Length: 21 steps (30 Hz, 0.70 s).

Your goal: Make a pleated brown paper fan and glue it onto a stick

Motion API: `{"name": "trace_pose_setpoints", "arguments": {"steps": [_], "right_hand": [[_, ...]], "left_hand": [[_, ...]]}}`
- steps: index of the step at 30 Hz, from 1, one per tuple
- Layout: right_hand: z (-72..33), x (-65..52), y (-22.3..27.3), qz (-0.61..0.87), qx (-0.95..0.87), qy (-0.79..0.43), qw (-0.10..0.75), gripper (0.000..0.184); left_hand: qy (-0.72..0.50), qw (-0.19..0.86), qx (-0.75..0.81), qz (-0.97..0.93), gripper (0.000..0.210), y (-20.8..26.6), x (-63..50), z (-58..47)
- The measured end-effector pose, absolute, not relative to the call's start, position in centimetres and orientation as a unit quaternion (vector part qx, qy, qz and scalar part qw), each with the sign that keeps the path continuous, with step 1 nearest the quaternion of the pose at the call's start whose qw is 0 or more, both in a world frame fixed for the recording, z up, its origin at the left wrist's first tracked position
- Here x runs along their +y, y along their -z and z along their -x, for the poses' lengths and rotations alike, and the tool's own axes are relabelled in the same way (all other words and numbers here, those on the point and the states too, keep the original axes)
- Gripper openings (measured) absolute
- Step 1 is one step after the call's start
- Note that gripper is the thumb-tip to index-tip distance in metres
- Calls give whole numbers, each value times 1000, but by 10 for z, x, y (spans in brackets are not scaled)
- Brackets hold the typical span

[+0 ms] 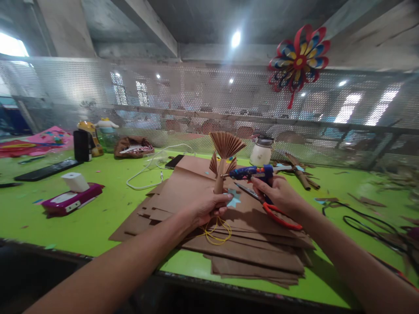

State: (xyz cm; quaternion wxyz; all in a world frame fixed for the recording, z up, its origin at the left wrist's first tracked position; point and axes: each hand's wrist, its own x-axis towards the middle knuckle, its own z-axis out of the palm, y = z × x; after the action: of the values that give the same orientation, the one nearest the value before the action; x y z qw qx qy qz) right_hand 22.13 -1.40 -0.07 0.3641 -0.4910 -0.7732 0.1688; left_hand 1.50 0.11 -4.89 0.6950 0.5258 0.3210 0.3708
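Note:
My left hand is closed around the paper stem of a brown pleated-paper craft, keeping it upright. One wide fan opens at its top, with smaller pleated fans lower down the stem. In my right hand is a dark blue glue gun, its nozzle pointing left at the stem; whether the tip touches cannot be made out. Beside my left fingertips is a light blue paper star. Scissors with red handles lie beneath my right hand. A loop of yellow string hangs below my left hand.
Stacked brown paper sheets lie under both hands on the green table. A purple power strip with a white plug sits left. Behind stand a white jar and a perforated metal screen. Black cable runs right.

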Motion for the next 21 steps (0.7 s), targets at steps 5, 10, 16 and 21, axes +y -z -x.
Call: {"name": "trace_pose_setpoints", "arguments": {"steps": [5,10,16,21], "right_hand": [[-221,-13,2,483,-769,-183,377,48],[-221,-15,0,493,-765,-173,376,48],[-221,-15,0,495,-769,-137,382,50],[-220,-15,-1,495,-772,-137,375,49]], "left_hand": [[-369,696,319,-528,24,47,-1,-16],[-366,694,314,-535,23,44,-3,-16],[-369,693,315,-534,23,42,-3,-16],[-378,690,311,-533,23,45,-2,-16]]}}
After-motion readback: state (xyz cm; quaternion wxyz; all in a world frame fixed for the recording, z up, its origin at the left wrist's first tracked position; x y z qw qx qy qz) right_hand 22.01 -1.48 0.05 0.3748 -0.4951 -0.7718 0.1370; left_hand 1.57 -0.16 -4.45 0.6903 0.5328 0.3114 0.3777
